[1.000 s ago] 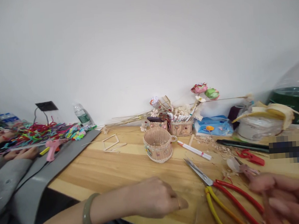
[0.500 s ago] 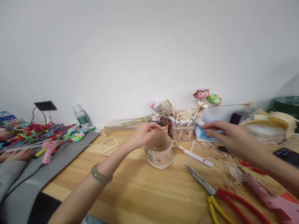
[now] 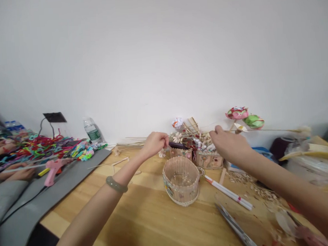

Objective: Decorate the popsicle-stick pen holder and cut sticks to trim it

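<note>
My left hand (image 3: 156,143), a bracelet on its wrist, is closed in a pinch behind and left of a round wooden-stick basket (image 3: 182,191). To the right, my right hand (image 3: 229,142) is closed with the fingertips together, in front of a second small basket (image 3: 211,161) filled with pale sticks and bits. Both hands are raised above the table. A very faint thin line seems to run between them, but I cannot make out what either one holds. The round basket stands upright, apart from both hands, with lace along its bottom edge.
White sticks (image 3: 229,191), wood shavings (image 3: 266,198) and scissors (image 3: 237,228) lie at the right. Paper flowers (image 3: 237,113) rise by the wall. On the left are a pink glue gun (image 3: 53,171), colourful stems (image 3: 47,144), a bottle (image 3: 93,131) and another person's hands (image 3: 18,174).
My hands have risen relative to the round basket. The right hand's stretched fingers have drawn in to a closed grip, and the left fingers have curled tighter. The view has shifted.
</note>
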Demonstrator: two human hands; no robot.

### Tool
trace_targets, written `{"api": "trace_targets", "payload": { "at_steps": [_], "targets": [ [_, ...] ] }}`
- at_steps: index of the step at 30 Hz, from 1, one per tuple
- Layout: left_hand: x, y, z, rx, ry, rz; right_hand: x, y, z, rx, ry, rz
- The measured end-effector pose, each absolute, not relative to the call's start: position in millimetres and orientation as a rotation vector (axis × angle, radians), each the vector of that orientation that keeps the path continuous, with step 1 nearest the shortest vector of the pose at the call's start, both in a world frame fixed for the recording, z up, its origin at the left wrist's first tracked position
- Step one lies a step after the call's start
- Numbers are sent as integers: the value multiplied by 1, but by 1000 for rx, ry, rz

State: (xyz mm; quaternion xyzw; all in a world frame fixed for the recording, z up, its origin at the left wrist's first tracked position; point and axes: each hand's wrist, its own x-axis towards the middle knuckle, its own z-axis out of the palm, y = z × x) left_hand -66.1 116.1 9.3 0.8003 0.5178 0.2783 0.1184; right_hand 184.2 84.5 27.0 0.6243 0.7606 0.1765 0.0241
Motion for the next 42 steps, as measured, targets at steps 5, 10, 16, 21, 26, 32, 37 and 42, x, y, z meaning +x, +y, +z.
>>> {"api": "trace_targets", "payload": {
  "at_steps": [5, 10, 16, 21, 26, 32, 37, 42],
  "targets": [
    [-33, 108, 7, 2396, 1308, 649, 203, 74, 4, 2053, 2304, 297],
    [21, 119, 4, 2473, 1338, 548, 205, 80, -22, 2237, 2351, 212],
    [41, 139, 0, 2545, 1421, 436, 202, 83, -37, 2391, 2471, 142],
    [49, 140, 3, 2558, 1403, 355, 206, 86, -44, 2484, 2568, 92],
    [58, 137, -1, 2549, 1406, 382, 212, 100, -48, 2489, 2671, -43],
    [57, 143, -3, 2544, 1390, 437, 197, 113, -47, 2435, 2788, -269],
    [53, 153, 9, 2518, 1367, 529, 188, 124, -32, 2445, 2815, -283],
    [49, 156, 29, 2503, 1297, 706, 191, 127, -3, 2489, 2813, -261]
  ]
}}
